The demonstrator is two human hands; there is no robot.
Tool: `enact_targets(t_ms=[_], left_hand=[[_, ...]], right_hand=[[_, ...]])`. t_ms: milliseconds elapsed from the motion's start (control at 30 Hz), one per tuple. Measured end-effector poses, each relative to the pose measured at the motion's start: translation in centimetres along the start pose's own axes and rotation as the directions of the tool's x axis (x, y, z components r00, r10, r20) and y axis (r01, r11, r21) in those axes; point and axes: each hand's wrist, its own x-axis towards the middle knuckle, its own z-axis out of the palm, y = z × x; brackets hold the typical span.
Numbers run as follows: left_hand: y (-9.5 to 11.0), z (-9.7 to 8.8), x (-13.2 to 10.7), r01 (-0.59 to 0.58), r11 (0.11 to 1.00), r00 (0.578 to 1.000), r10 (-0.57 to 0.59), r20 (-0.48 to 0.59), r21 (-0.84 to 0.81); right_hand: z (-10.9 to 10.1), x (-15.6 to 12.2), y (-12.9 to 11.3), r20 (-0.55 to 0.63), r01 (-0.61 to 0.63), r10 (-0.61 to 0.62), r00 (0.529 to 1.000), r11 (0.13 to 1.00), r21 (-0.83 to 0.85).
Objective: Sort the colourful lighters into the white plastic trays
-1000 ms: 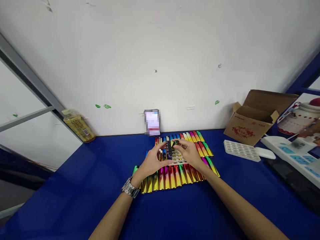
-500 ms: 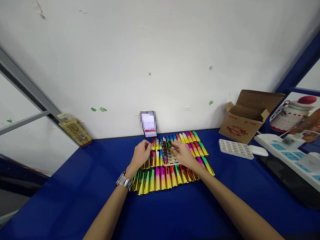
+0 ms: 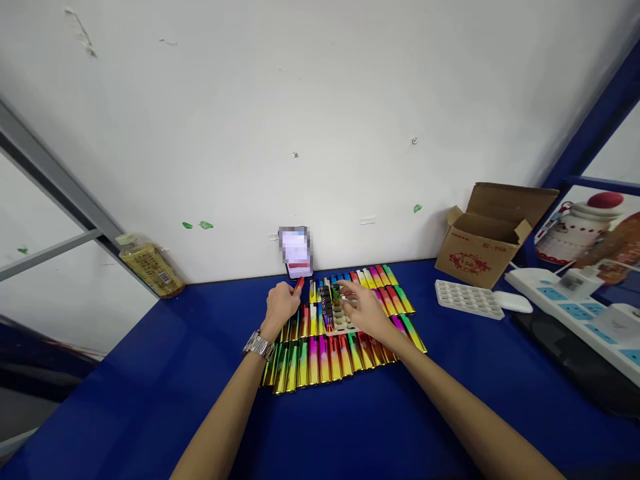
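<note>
My left hand is closed around a shiny red lighter, its end sticking up past the fingertips. My right hand bends over a white tray with holes, thumb and fingers pinched at a green lighter; the exact contact is partly hidden. Several lighters with black tops stand in the tray's left side, and holes show beside them. Around and under the tray lie rows of metallic, rainbow-coloured lighters, flat on the blue table.
A phone leans on the wall behind the lighters. To the right are a second white tray, an open cardboard box, a white mouse and a power strip. A bottle leans at the left.
My left hand has lifted a red lighter from the left end of the back row and tilts it up. The right hand stays at the tray. The view has shifted slightly.
</note>
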Motion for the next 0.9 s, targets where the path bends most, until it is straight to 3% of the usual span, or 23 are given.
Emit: enact_targets(t_ms=[100,167,233,367,467,533,633,733,800,900], left_hand=[[0.4,-1.0,-0.8,-0.046,0.978,0.992,0.022,-0.121,-0.202],[1.2,-1.8,-1.8,-0.196,0.870,0.975,0.123,-0.186,-0.453],[2.6,-2.6,-3.0,-0.334,0.724,0.943,0.266,-0.202,-0.603],[5.5,-4.1,-5.6,-0.469,0.590,0.841,0.524,-0.130,-0.657],[6.5,-4.4,-6.6,-0.576,0.558,0.761,0.633,-0.143,-0.597],[6.1,-4.1,-6.6,-0.621,0.572,0.765,0.590,-0.256,-0.536],[4.4,-2.8,-6.1,-0.555,0.637,0.832,0.423,-0.358,-0.535],[2.2,-1.2,-5.6,-0.427,0.692,0.893,0.422,-0.154,-0.582],[1.2,-0.4,-5.5,-0.356,0.736,0.897,0.442,0.010,-0.575],[0.6,0.2,-5.5,-0.324,0.758,0.881,0.460,0.111,-0.566]], right_hand=[[-0.2,-0.2,-0.4,-0.168,0.084,-0.076,0.983,0.996,0.039],[-0.4,-0.5,-1.1,-0.283,0.162,-0.146,0.948,0.986,0.033],[-0.7,-0.8,-1.9,-0.344,0.224,-0.212,0.915,0.975,-0.005],[-0.9,-1.3,-3.2,-0.346,0.267,-0.255,0.903,0.964,-0.013],[-0.7,-1.2,-3.1,-0.395,0.263,-0.173,0.902,0.947,0.186],[-0.8,-0.9,-2.6,-0.445,0.235,-0.047,0.894,0.896,0.377],[-1.2,-0.4,-1.7,-0.385,0.147,0.139,0.912,0.765,0.627],[-1.8,-0.2,-1.0,-0.189,-0.003,0.220,0.957,0.660,0.751],[-2.0,-0.3,-0.9,-0.056,-0.117,0.250,0.967,0.624,0.772],[-1.9,-0.4,-1.2,0.075,-0.266,0.324,0.943,0.602,0.753]])
